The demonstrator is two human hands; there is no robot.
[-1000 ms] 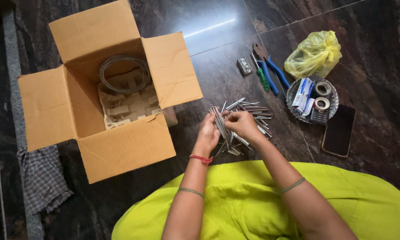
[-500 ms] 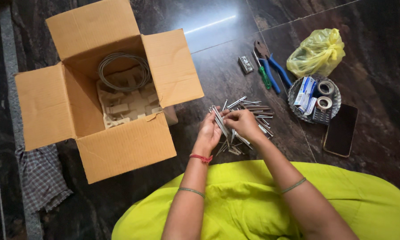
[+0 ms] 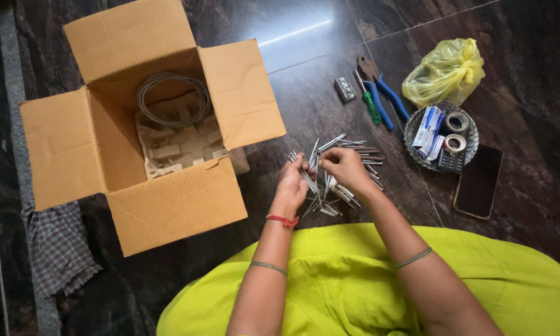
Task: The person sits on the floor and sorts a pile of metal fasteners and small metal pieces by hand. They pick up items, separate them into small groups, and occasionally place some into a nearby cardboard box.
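My left hand [image 3: 294, 180] is closed around a bundle of thin silvery metal rods [image 3: 306, 175], held just above the dark polished stone floor [image 3: 305, 93]. My right hand [image 3: 345, 169] pinches one rod's end beside it, over the loose pile of rods [image 3: 357, 152] lying on the floor. The open brown cardboard box [image 3: 149, 124] sits to my left, the round woven basket [image 3: 412, 134] to my right.

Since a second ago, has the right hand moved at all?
Yes, slightly. The right hand has shifted a little up the picture, toward the pliers and away from the green cloth, over the metal pins.
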